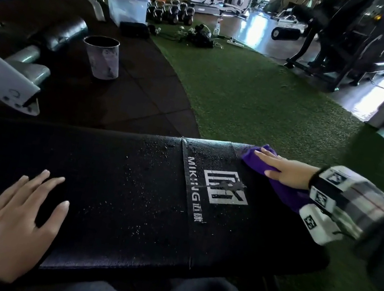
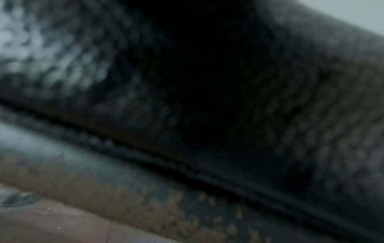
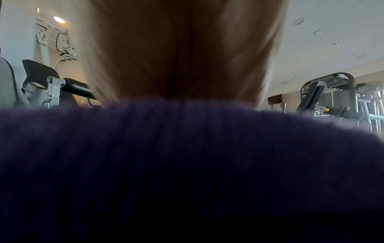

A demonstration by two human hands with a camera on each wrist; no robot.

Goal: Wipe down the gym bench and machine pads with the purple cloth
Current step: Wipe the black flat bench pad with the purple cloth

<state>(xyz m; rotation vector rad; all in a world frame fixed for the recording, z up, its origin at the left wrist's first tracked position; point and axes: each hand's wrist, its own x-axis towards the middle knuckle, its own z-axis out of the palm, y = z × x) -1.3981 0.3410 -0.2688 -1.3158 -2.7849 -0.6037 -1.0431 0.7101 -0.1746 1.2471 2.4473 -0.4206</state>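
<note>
Purple cloth [image 1: 262, 166] is lying at the far right corner of the bench [image 1: 113, 183], my right hand [image 1: 283, 169] pressing it flat with straight fingers while my left hand [image 1: 8, 221] is resting spread on the near left. Droplets are beading mid-bench; I am risking pushing the cloth off the edge. My left wrist view is showing only blur.

Head view looks down on the bench [image 1: 128, 185]; left wrist lens lies against it, right wrist against the cloth [image 3: 187, 164]
</note>
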